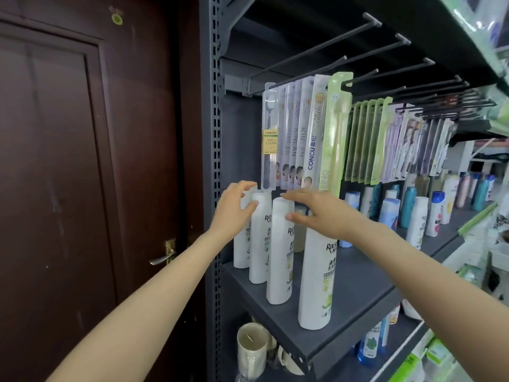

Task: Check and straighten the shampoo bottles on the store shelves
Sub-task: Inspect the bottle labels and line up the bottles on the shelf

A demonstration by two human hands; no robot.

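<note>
White shampoo bottles (279,252) upright in a row at left end of shelf (355,274), below hanging toothbrush packs (300,133). Left hand (234,208) cupping rear caps; right hand (316,213) spread wide, touching. Likely rigid, smooth, top-heavy: grip mid-body.

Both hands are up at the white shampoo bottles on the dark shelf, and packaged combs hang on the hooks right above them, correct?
Not combs: the head view shows packaged toothbrushes on the hooks. The rest holds: the left hand and right hand are at the white shampoo bottles on the dark shelf.
</note>
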